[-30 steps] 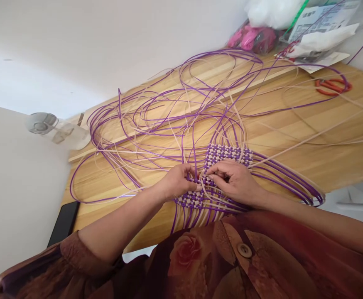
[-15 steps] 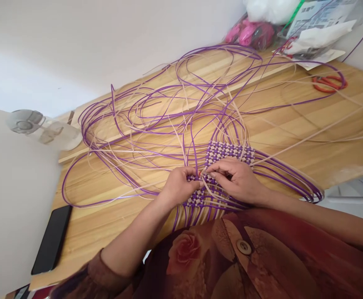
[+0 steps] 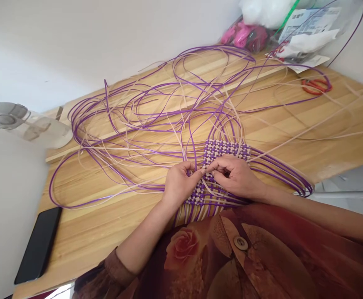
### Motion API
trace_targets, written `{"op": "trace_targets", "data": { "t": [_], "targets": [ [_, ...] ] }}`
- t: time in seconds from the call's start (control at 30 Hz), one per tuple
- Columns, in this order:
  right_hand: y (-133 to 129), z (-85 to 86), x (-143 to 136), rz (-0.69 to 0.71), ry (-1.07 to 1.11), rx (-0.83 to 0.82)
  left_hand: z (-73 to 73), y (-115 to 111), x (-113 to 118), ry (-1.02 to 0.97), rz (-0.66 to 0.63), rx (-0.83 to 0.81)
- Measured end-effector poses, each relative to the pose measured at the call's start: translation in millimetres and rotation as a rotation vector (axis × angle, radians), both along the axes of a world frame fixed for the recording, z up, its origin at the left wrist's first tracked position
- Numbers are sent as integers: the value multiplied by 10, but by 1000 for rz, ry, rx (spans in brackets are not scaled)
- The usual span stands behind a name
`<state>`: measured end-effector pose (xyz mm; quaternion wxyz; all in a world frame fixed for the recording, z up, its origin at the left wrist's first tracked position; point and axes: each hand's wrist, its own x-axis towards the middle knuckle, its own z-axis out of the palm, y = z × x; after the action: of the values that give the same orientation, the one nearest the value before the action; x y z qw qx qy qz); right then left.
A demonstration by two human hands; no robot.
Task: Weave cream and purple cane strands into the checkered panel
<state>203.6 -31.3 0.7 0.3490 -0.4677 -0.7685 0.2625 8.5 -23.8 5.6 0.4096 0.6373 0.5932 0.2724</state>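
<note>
A woven piece of purple and beige strands [image 3: 223, 150] lies near the table's front edge, checkered, with long loose strands leaving it on several sides. My left hand [image 3: 181, 182] is closed at its left part, thumb and forefinger pinched at the weave. Facing it, my right hand [image 3: 236, 178] pinches a beige strand between thumb and forefinger, just right of the left thumb tip. The fingertips of both hands nearly meet over the middle of the weave. My hands cover part of the pattern beneath them.
Long purple and beige strands [image 3: 144, 120] loop across the wooden table [image 3: 84, 232]. A black phone [image 3: 38, 245] lies at the left, a clear-based device [image 3: 7, 115] behind it. Orange-handled scissors [image 3: 315, 86] rest at the right, below plastic bags [image 3: 246, 36] and paper packaging [image 3: 312, 43].
The view has shifted, so the table things sit further left. My left thumb has moved up and right towards the right fingertips. The right hand keeps its pinch.
</note>
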Motion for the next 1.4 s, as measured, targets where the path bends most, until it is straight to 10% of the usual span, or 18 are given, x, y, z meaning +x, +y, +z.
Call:
{"op": "trace_targets", "data": {
  "t": [0.57, 1.07, 1.4],
  "targets": [
    [-35, 27, 9, -32, 56, -48, 126, 45, -56, 136, 13, 17],
    [-21, 37, 11, -13, 102, -57, 203, 27, -113, -675, 16, -383],
    [-26, 23, 11, -20, 91, -63, 196, 75, -138, -457, -65, -387]
  ]
}}
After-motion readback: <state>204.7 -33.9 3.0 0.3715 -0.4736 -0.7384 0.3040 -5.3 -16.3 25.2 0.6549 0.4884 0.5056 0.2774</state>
